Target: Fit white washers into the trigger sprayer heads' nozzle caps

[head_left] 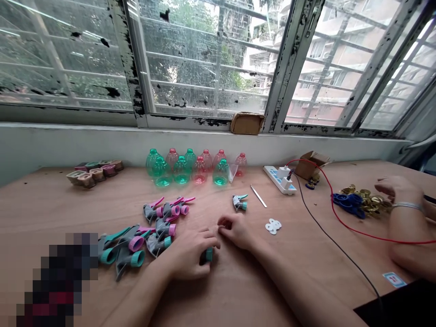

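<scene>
Low over the table, my left hand point(192, 250) is closed over a trigger spray head point(209, 254); only its teal collar shows past the fingers. My right hand point(235, 230) is just right of it, fingers curled in a pinch, and whatever is in them is hidden. To the left lie several grey spray heads point(126, 247) with teal or pink collars and triggers. One more grey and teal spray head point(240, 203) rests beyond my right hand. White round discs point(273, 226) lie to the right in a small cluster, and a thin white stick point(258, 195) is behind them.
Green bottles point(181, 171) and red bottles point(200, 171) stand by the wall. A power strip point(279, 180) has a red cable point(332, 200) and a dark cable crossing the right side. Another person's hand point(395, 186) is near gold and blue parts point(350, 204). Small blocks point(95, 172) sit far left.
</scene>
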`<move>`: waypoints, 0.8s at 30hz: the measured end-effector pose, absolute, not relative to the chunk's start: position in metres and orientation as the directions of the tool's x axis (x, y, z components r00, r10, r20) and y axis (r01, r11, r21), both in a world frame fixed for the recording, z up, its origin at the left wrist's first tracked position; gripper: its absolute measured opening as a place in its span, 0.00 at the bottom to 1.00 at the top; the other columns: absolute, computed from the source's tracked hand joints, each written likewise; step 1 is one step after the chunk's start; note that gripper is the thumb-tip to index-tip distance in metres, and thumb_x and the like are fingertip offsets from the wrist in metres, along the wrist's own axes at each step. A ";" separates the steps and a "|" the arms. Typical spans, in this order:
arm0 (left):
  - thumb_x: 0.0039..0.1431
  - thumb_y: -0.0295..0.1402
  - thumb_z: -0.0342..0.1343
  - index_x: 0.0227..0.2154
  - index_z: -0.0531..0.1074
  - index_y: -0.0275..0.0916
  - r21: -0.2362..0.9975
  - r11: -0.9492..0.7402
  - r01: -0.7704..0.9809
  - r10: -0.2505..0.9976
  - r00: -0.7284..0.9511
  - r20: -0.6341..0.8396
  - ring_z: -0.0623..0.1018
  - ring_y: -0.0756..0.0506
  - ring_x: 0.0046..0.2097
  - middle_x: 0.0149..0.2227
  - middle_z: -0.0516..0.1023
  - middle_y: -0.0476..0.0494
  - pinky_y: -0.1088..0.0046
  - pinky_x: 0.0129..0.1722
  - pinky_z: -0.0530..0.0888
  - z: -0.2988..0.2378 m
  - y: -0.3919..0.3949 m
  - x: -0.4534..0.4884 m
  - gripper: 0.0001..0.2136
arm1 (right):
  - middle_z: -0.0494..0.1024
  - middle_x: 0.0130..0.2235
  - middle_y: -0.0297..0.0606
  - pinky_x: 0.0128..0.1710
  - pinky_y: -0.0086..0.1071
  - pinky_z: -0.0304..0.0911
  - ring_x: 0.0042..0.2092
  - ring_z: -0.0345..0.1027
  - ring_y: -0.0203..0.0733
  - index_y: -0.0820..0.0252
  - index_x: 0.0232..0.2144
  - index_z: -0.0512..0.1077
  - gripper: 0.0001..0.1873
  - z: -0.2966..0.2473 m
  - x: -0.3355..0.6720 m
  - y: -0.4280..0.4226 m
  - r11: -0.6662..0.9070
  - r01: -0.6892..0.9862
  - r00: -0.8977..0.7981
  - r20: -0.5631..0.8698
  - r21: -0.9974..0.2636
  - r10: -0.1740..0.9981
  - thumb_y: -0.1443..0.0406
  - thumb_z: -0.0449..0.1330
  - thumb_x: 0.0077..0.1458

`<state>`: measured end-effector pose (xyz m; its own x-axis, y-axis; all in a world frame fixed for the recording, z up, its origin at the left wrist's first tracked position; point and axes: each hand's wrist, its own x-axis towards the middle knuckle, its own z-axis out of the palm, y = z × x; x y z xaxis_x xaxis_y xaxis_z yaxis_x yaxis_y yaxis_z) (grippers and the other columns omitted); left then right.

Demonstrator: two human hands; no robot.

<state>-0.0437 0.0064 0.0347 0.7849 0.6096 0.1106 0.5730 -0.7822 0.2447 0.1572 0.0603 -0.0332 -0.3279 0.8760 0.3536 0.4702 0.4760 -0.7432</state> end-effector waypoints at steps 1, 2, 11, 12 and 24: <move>0.43 0.26 0.57 0.37 0.74 0.44 0.240 -0.777 0.581 0.616 0.781 0.104 0.75 0.42 0.42 0.38 0.78 0.48 0.71 0.39 0.71 0.034 0.006 -0.043 0.15 | 0.77 0.27 0.32 0.29 0.26 0.62 0.28 0.68 0.34 0.60 0.31 0.74 0.06 -0.034 0.158 0.060 0.469 0.450 -0.302 0.365 -0.760 0.881 0.70 0.60 0.48; 0.44 0.25 0.56 0.36 0.74 0.44 0.248 -0.775 0.582 0.618 0.779 0.105 0.76 0.43 0.42 0.38 0.78 0.49 0.71 0.40 0.71 0.031 0.007 -0.042 0.14 | 0.76 0.26 0.32 0.29 0.26 0.62 0.27 0.67 0.34 0.59 0.34 0.74 0.08 -0.034 0.160 0.060 0.465 0.422 -0.281 0.375 -0.778 0.883 0.69 0.60 0.49; 0.54 0.27 0.55 0.50 0.68 0.45 0.600 -0.565 0.566 0.823 0.440 0.360 0.75 0.51 0.31 0.44 0.78 0.48 0.75 0.33 0.73 -0.007 0.019 -0.041 0.19 | 0.78 0.31 0.35 0.31 0.29 0.65 0.31 0.70 0.36 0.59 0.39 0.72 0.12 -0.025 0.162 0.051 0.384 0.046 -0.313 0.352 -0.922 0.882 0.60 0.62 0.52; 0.53 0.26 0.56 0.51 0.68 0.45 0.618 -0.547 0.565 0.834 0.425 0.351 0.74 0.52 0.30 0.44 0.78 0.49 0.76 0.32 0.72 -0.008 0.020 -0.041 0.21 | 0.78 0.30 0.35 0.31 0.29 0.65 0.30 0.70 0.36 0.60 0.38 0.73 0.12 -0.026 0.162 0.051 0.360 0.029 -0.339 0.330 -0.932 0.881 0.60 0.63 0.51; 0.50 0.24 0.58 0.48 0.72 0.44 0.575 -0.577 0.580 0.817 0.429 0.386 0.77 0.45 0.42 0.41 0.79 0.48 0.71 0.45 0.71 -0.002 0.022 -0.036 0.20 | 0.76 0.27 0.34 0.28 0.29 0.63 0.28 0.68 0.35 0.60 0.36 0.77 0.12 -0.013 0.161 0.044 0.300 -0.076 -0.395 0.305 -0.951 0.866 0.61 0.67 0.47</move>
<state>-0.0362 0.0223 -0.0019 0.4295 0.8165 0.3858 0.5802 -0.5769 0.5750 0.1609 0.0444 -0.0134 -0.3955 0.8663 0.3052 -0.0763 0.3002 -0.9508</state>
